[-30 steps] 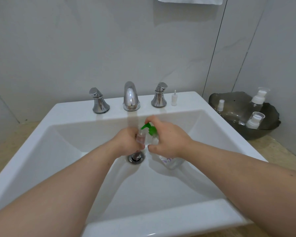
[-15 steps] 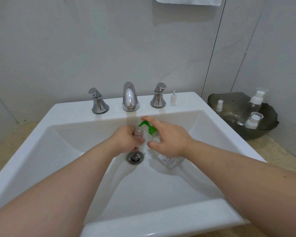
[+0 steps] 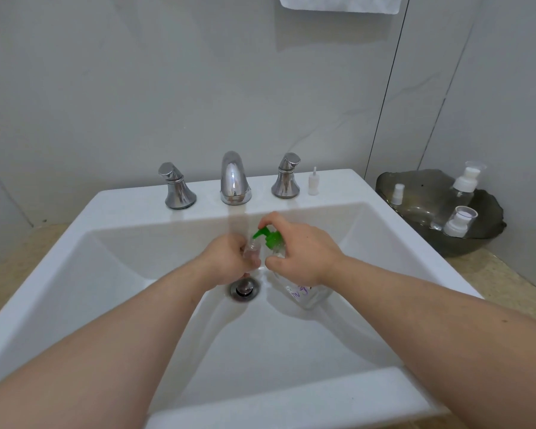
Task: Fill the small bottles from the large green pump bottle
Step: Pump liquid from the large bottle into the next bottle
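Inside the white sink (image 3: 136, 243), my right hand (image 3: 304, 252) grips the neck of the large clear bottle (image 3: 307, 294), its index finger lying on the green pump head (image 3: 268, 238). The pump spout points left at the mouth of a small clear bottle (image 3: 252, 250), which my left hand (image 3: 226, 261) holds upright just above the drain (image 3: 245, 289). On the sink ledge, right of the taps, stands a small white spray insert (image 3: 313, 182).
A chrome faucet (image 3: 234, 178) with two handles sits behind the basin. On the counter at right, a dark glass bowl (image 3: 421, 193) holds three small bottles with white caps (image 3: 463, 184). A white towel (image 3: 338, 3) hangs on the wall above.
The pump head has risen slightly under my right index finger. Both hands stay over the drain, nearly still.
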A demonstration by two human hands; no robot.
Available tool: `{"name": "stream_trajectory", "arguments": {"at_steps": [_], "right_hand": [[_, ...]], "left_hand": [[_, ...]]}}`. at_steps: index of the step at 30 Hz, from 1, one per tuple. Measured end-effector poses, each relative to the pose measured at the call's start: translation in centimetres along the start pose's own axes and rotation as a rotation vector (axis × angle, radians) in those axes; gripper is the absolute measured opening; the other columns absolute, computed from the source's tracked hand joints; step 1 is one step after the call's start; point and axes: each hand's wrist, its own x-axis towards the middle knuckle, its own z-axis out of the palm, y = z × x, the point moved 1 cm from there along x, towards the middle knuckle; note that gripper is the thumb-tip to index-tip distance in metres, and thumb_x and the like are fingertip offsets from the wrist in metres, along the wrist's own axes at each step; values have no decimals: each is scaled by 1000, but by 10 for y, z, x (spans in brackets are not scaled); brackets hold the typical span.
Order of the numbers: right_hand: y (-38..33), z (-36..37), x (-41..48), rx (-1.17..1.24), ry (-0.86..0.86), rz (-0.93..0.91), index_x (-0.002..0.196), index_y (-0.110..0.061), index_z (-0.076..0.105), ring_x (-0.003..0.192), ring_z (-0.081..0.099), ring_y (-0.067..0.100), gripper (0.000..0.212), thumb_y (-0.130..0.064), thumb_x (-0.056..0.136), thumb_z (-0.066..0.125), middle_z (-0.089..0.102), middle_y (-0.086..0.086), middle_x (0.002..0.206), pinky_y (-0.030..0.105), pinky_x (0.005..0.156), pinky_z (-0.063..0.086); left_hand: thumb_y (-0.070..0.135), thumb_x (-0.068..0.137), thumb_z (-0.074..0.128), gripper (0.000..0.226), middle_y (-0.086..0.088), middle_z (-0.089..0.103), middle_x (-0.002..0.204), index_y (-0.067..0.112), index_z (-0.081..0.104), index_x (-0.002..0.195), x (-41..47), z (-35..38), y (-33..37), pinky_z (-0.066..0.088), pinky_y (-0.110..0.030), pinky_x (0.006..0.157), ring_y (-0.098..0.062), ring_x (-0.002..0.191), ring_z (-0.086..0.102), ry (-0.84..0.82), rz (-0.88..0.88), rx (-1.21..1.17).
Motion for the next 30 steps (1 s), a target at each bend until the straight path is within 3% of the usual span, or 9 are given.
{"name": "stream_trajectory", "arguments": {"at_steps": [3,8,16,23,26,30], "right_hand": [[3,2,0,-15,19,-16,139,-45,35,96,59,24,60,-38,86,61,63,-8,106,35,77,45],[5,4,1,-34,28,-46,148,-53,26,107,59,21,69,-42,88,58,63,-8,121,32,76,39],[1,1,-1,3,20,-43,140,-50,33,86,50,15,62,-39,86,61,52,-17,96,31,72,37],[-1,-1,-1,29,-6,-35,132,-45,40,89,54,19,53,-39,85,64,56,-15,98,34,76,45],[-1,-1,0,38,-18,-26,129,-43,43,87,53,20,49,-38,85,64,54,-15,90,34,73,43],[1,0,-1,36,-6,-24,134,-46,41,88,52,18,52,-38,86,62,53,-16,91,33,74,43]], "left_hand": [[14,92,71,14,-13,68,92,2,68,97,0,-1,2,60,-51,88,-35,89,72,-17,-9,-51],[8,96,67,17,-15,67,98,-5,66,106,-1,0,3,62,-44,87,-24,77,70,-42,-44,-135],[5,92,69,6,-15,67,92,0,67,95,0,-2,4,62,-47,88,-27,77,71,-65,-51,-133],[7,87,72,17,-25,73,94,-4,69,99,0,-2,0,60,-52,90,-40,95,74,-83,-71,-106],[8,86,72,6,-13,69,81,4,69,89,1,-1,-2,60,-52,90,-35,86,75,-101,-57,-87],[5,88,71,5,-11,68,80,3,67,90,1,0,-1,60,-51,90,-26,77,72,-105,-51,-113]]}}
